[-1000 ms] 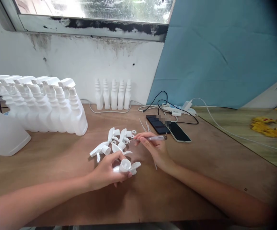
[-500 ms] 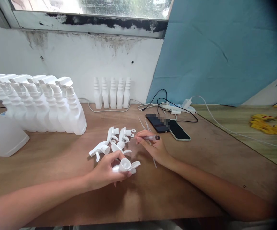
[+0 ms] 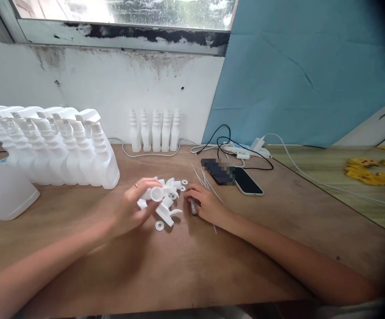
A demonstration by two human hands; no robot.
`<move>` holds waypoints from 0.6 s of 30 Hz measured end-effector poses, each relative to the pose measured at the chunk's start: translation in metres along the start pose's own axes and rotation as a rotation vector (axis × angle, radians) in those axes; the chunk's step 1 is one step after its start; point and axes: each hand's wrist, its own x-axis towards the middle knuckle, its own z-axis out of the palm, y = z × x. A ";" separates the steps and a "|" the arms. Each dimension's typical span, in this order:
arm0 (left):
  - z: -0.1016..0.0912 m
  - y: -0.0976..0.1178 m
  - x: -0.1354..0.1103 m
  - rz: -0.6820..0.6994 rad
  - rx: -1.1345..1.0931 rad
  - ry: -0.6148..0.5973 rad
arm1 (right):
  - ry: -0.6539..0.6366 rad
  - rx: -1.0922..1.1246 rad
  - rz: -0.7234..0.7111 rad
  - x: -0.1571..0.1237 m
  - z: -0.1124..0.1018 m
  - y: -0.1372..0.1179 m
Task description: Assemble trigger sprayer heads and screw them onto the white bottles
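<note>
My left hand [image 3: 135, 204] is closed around a white trigger spray head [image 3: 156, 193], its round collar facing me. It is held over a small cluster of similar heads and partly covers them. Just right of that grip lies another spray head [image 3: 166, 212], with a flat white washer [image 3: 159, 226] in front of it. My right hand [image 3: 206, 204] rests low over the table, fingers curled around a slim tool with a clear handle [image 3: 193, 207]; the tool's kind is unclear. Beside those fingertips lie two more washers [image 3: 183, 188].
White spray bottles [image 3: 106, 159] stand in a row at left, with one bottle [image 3: 9, 190] lying nearer. Several small bottles [image 3: 155, 133] line the wall. Thin white tubes [image 3: 207, 179], two phones [image 3: 248, 181] and cables by a power strip [image 3: 262, 151] are at right.
My left hand has moved up and left to the cluster. A washer now shows on the table in front. The tool in my right hand has swung so its handle points toward me.
</note>
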 end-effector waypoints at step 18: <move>-0.012 -0.090 0.008 -0.248 0.359 -0.165 | -0.063 -0.164 -0.001 0.000 0.003 -0.008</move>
